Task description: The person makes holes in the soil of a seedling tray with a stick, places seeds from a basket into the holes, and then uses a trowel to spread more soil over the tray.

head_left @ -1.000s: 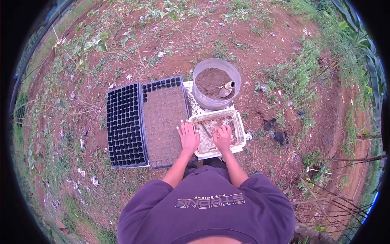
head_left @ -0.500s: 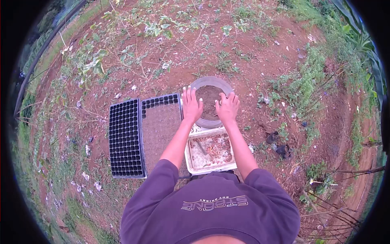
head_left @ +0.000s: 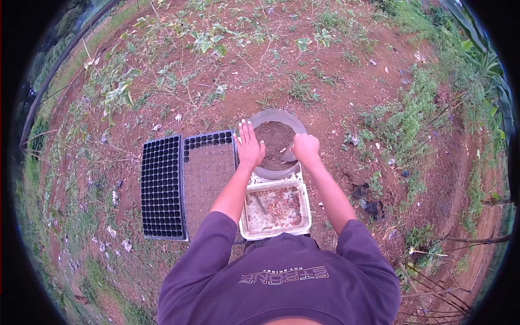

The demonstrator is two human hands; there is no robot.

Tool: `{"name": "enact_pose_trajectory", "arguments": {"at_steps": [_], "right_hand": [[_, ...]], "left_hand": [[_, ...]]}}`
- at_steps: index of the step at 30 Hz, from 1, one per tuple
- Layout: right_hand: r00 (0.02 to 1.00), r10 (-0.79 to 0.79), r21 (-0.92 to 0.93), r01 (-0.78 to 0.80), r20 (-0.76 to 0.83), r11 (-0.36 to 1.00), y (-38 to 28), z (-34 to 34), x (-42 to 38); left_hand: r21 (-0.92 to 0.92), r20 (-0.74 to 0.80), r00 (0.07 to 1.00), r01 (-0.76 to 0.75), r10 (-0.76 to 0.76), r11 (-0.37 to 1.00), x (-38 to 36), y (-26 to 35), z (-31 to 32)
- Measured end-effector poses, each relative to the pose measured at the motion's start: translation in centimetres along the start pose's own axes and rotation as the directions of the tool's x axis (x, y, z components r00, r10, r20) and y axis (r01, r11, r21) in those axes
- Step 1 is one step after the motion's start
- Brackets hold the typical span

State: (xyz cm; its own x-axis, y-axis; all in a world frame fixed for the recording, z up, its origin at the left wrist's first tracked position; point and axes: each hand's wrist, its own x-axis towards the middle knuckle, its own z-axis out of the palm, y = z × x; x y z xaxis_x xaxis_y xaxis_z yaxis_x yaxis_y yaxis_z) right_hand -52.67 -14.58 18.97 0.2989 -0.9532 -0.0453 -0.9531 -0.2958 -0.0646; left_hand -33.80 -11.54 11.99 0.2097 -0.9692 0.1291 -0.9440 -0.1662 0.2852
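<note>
A round grey tub (head_left: 277, 116) holds dark brown soil (head_left: 275, 135). My left hand (head_left: 249, 146) lies over the tub's left side, fingers stretched out and holding nothing. At the right side, my right hand (head_left: 306, 148) is closed in a fist around a small grey scoop-like tool (head_left: 288, 156), whose blade touches the soil. The fist hides the tool's handle. Just below the tub sits a whitish rectangular tray (head_left: 307, 208) with reddish bits and a thin stick-like piece in it.
To the left lie a black seedling tray (head_left: 162, 187) with bare cells and another seedling tray (head_left: 208, 176) mostly covered with soil. Dark shoes (head_left: 374, 209) rest on the ground at right. Leafy plants (head_left: 122, 92) and dry branches (head_left: 441, 290) stand around.
My right hand has gone from spread fingers at the tub's right rim to a fist on the scoop-like tool. The left hand has flattened out. The view has shifted slightly.
</note>
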Motion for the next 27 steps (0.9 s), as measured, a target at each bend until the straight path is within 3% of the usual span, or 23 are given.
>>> {"name": "enact_pose_trajectory", "arguments": {"at_steps": [8, 12, 15, 18, 25, 27], "right_hand": [[0.981, -0.129, -0.122, 0.111, -0.146, 0.986, 0.7, -10.9, 0.5], [0.973, -0.180, -0.168, 0.155, -0.146, 0.974, 0.3, -9.8, 2.6], [0.956, -0.242, -0.131, 0.222, -0.164, 0.966, 0.3, -3.4, 5.1], [0.991, -0.132, 0.062, 0.133, -0.023, 0.989, 1.0, 1.1, 5.2], [0.996, 0.015, 0.254, 0.007, -0.084, 0.967, 2.0, 1.7, 2.5], [0.993, 0.109, 0.337, -0.120, 0.052, 0.934, 2.2, 0.8, 2.9]], "left_hand": [[0.013, 0.064, 0.997, 0.044, -0.045, 0.999, -0.1, 0.3, -0.6], [0.009, 0.045, 0.998, 0.043, -0.043, 0.999, -0.3, 0.4, -0.5], [0.032, 0.041, 0.998, 0.045, -0.046, 0.998, -0.2, 0.4, -0.5], [0.052, 0.054, 0.997, 0.057, -0.060, 0.997, -0.3, 0.6, -0.7], [0.002, 0.081, 0.994, 0.078, -0.078, 0.997, -0.1, 0.6, -0.8], [-0.001, 0.071, 0.994, 0.081, -0.081, 0.997, -0.1, 0.6, -0.8]]}}
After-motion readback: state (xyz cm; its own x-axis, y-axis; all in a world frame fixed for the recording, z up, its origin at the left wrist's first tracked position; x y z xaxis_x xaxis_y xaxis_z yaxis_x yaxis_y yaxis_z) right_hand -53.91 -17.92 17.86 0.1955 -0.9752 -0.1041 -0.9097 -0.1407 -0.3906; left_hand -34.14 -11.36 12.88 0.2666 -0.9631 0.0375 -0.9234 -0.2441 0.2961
